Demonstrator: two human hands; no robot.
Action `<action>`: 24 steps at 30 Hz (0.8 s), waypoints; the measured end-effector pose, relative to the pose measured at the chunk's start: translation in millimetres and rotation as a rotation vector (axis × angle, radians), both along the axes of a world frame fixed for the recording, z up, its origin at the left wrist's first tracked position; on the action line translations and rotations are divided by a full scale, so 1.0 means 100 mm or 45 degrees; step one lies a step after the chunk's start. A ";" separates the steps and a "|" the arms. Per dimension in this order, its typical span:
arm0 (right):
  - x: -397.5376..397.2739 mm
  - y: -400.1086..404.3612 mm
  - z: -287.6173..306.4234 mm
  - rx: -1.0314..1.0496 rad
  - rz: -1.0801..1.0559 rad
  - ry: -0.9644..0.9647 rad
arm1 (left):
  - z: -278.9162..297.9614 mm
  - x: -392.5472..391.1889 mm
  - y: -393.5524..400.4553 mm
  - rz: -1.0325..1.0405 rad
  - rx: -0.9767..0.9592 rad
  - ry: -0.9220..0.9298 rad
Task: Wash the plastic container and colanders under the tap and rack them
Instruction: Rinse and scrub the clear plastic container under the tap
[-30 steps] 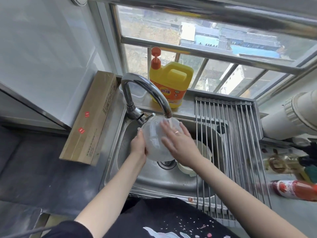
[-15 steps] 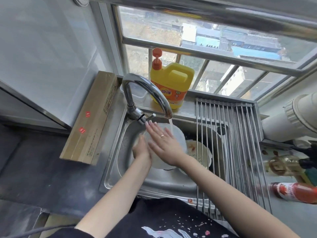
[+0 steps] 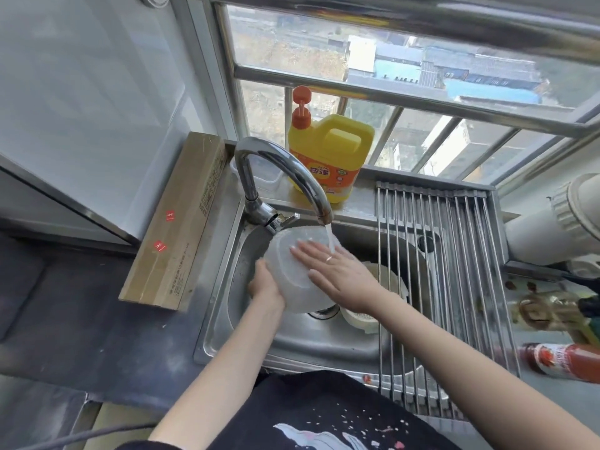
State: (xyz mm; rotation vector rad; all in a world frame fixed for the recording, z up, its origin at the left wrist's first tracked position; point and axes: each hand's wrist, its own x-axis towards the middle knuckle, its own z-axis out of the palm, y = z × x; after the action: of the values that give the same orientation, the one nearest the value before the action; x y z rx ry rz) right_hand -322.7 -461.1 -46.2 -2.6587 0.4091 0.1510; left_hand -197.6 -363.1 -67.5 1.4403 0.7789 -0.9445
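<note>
A translucent plastic container (image 3: 293, 271) is held over the steel sink (image 3: 227, 323), bottom side facing me, under the running tap (image 3: 279, 177). My left hand (image 3: 264, 284) grips its lower left edge. My right hand (image 3: 337, 274) lies flat with straight fingers on its underside, and the water stream falls just past the fingers. A pale colander (image 3: 386, 280) lies in the sink behind my right hand, with another cream rim (image 3: 360, 319) below my wrist, both partly hidden.
A roll-up steel drying rack (image 3: 454, 287) covers the sink's right part. A yellow detergent jug (image 3: 331, 154) stands on the sill behind the tap. A long cardboard box (image 3: 175, 222) lies left of the sink. Sauce bottles (image 3: 565, 358) and a white pipe (image 3: 558, 222) are at right.
My right hand has slid across the container's underside, first left, then back right. The container has turned a little under the stream. My left hand keeps its grip.
</note>
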 end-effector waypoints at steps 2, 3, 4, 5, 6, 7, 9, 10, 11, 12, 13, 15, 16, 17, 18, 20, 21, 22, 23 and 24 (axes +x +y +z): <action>-0.12 -0.20 -0.05 0.012 -0.235 0.194 | -0.02 0.05 0.02 -0.070 -0.098 -0.021; -0.12 -0.23 -0.08 0.091 -0.335 0.246 | -0.03 0.07 0.02 -0.107 -0.102 -0.026; -0.09 -0.21 -0.09 0.245 -0.428 0.187 | -0.04 0.09 0.01 -0.129 -0.091 -0.020; -0.04 -0.15 -0.08 0.479 -0.556 0.032 | -0.05 0.10 0.01 -0.123 -0.100 -0.002; 0.03 -0.08 -0.10 0.739 -0.726 -0.156 | -0.06 0.09 0.01 -0.125 -0.112 0.018; 0.09 -0.05 -0.11 0.956 -0.918 -0.278 | -0.09 0.09 0.02 -0.119 -0.130 0.030; 0.15 -0.03 -0.11 1.236 -1.229 -0.317 | -0.09 0.08 0.09 -0.102 -0.103 0.031; 0.14 -0.01 -0.11 1.306 -1.278 -0.314 | -0.11 0.08 0.12 -0.108 -0.075 0.027; 0.14 0.05 -0.09 1.302 -1.272 -0.299 | -0.13 0.09 0.13 -0.103 -0.061 0.021; 0.16 0.09 -0.07 1.200 -1.210 -0.279 | -0.13 0.08 0.15 -0.094 -0.065 0.014; 0.17 0.15 -0.06 1.023 -1.103 -0.218 | -0.19 0.08 0.15 -0.098 -0.070 0.010; 0.15 0.22 -0.04 0.660 -0.949 -0.132 | -0.28 0.05 0.14 -0.124 -0.098 0.023; 0.15 0.21 -0.04 0.579 -0.937 -0.178 | -0.30 0.03 0.14 -0.152 -0.135 0.025; 0.16 0.19 -0.04 0.573 -0.979 -0.250 | -0.34 0.01 0.15 -0.169 -0.159 0.021; 0.16 0.14 -0.08 0.576 -1.047 -0.298 | -0.33 -0.02 0.16 -0.187 -0.162 0.017; 0.13 0.02 -0.18 0.683 -1.246 -0.295 | -0.22 -0.08 0.15 -0.214 -0.158 0.014; 0.10 -0.01 -0.24 0.823 -1.373 -0.283 | -0.18 -0.10 0.14 -0.203 -0.142 0.003; 0.07 0.01 -0.24 1.013 -1.484 -0.311 | -0.16 -0.10 0.13 -0.206 -0.124 0.011; 0.04 0.02 -0.27 1.170 -1.560 -0.334 | -0.15 -0.09 0.11 -0.223 -0.086 0.015; 0.00 0.04 -0.28 1.236 -1.532 -0.340 | -0.10 -0.08 0.09 -0.251 -0.068 0.031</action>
State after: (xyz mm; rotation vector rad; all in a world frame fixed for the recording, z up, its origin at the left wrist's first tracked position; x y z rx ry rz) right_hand -322.4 -456.6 -74.2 -1.1712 1.3210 -0.3041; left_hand -205.6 -354.1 -77.9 1.4802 0.6330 -1.1265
